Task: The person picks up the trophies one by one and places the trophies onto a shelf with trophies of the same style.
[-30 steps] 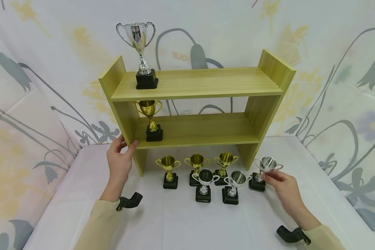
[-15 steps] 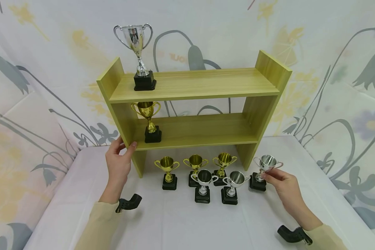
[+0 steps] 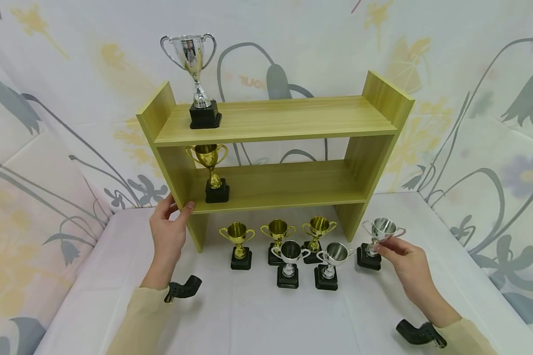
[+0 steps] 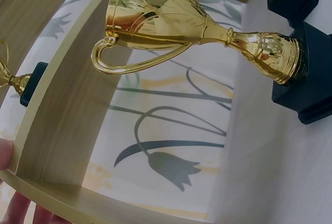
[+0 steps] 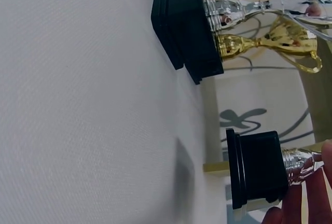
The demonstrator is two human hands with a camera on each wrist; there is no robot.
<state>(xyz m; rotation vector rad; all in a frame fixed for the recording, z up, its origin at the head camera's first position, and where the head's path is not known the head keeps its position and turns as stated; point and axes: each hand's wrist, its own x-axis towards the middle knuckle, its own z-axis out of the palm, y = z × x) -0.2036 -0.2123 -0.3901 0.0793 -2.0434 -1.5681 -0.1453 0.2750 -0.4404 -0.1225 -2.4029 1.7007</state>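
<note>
Fingers of our left hand wrap the left side of the shelf, thumb on the front edge beside the lower board, the others round the outer face, where the head view loses their tips. Our left forearm slants up from the bottom edge, its sleeve cut off there; the left wrist view catches only bits of thumb and fingers.

Next we see a big silver trophy on the top board and a gold trophy below it, whose rim the board partly hides.

On the table stand a left gold cup, a middle gold cup and a right gold cup; two silver cups in front cover parts of the last two.

Farthest right, our right hand reaches up and inward and pinches the stem of a third silver cup, just right of the shelf's right foot. Its black base is raised off the table, apart from its shadow. Our thumb hides some of the stem, we cannot make out every finger behind, and the right wrist view leaves out the bowl.
</note>
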